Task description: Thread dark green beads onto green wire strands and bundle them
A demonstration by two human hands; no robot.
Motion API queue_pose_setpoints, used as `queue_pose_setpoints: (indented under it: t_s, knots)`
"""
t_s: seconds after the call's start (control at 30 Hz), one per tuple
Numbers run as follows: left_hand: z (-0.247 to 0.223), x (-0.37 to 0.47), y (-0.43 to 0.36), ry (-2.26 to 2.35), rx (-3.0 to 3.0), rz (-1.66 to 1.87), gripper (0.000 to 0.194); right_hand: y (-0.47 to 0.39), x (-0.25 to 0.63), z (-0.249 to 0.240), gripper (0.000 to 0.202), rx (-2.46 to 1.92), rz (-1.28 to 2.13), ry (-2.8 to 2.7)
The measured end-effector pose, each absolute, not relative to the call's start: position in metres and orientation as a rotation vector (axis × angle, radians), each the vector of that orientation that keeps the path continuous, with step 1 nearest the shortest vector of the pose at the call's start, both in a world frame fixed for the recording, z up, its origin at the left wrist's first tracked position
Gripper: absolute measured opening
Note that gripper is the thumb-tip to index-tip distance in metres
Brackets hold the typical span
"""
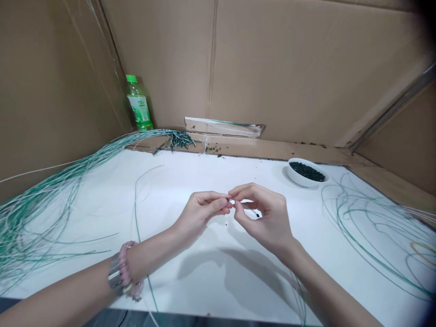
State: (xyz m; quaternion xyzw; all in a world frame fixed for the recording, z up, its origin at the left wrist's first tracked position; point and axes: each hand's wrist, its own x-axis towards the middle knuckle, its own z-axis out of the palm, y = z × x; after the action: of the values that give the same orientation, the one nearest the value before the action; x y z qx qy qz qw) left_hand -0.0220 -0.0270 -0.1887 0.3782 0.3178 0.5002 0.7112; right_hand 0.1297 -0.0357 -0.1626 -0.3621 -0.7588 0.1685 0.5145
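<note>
My left hand (206, 209) and my right hand (264, 213) meet over the middle of the white table, both pinched closed at the fingertips. Between the left thumb and forefinger a small dark piece (230, 199) barely shows. The right thumb and forefinger close on a thin cord (251, 209) right beside it. That cord runs under the right fingers and bears a small black tip (258, 215). Fingers hide most of the cord and how the pieces join. Below the right wrist, thin green strands (300, 295) hang toward the front edge.
A white bowl (295, 176) of small dark pieces stands at the right back. Green and white cords (102, 156) spread along the left, their dark-tipped ends bunched at the back. Looped cords (344, 218) lie right. A green bottle (139, 106) stands against the cardboard wall (272, 68).
</note>
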Motion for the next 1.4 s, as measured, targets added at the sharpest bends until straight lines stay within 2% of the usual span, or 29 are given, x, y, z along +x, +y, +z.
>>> queue_pose_setpoints:
  t_s: [0.73,0.97,1.4]
  knots:
    - [-0.1907,-0.0264,-0.0237,0.786,1.101,1.175,0.002,-0.0342,0.1324,-0.1674,0.019,-0.768,0.166,-1.994]
    - [-0.1854,-0.0264,-0.0258,0.864,1.229,1.224,0.003,-0.0346,0.1318,-0.1671,0.018,-0.771,0.093,-2.006]
    - [-0.1891,-0.0258,-0.0271,0.742,1.2,1.285,0.01,-0.0393,0.1264,-0.1663,0.013,-0.784,0.253,-1.87]
